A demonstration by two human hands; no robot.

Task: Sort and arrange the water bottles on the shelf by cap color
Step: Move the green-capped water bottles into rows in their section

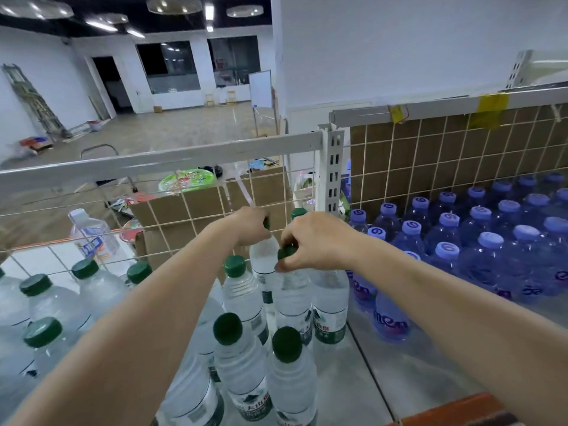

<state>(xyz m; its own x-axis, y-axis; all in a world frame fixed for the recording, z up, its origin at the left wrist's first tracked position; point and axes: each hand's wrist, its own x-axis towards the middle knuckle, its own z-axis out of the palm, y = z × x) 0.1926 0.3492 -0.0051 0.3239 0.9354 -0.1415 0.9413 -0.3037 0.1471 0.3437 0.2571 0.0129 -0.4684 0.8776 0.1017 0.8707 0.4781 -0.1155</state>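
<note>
Several clear bottles with green caps [235, 265] stand on the left section of the shelf [353, 382]. Several blue bottles with pale blue caps [447, 250] fill the right section. My left hand [250, 224] grips the green cap of a clear bottle [264, 256] near the back wire grid. My right hand [316, 239] pinches the green cap of another clear bottle [292, 298] just in front of it. Both bottles stand upright, close together.
A white wire grid [172, 222] backs the left section, a slotted post [333, 173] divides the sections, and brown board [430, 155] backs the right. Behind the grid stand cardboard boxes [184, 207] and a white-capped bottle [89, 232]. Bare shelf lies front right.
</note>
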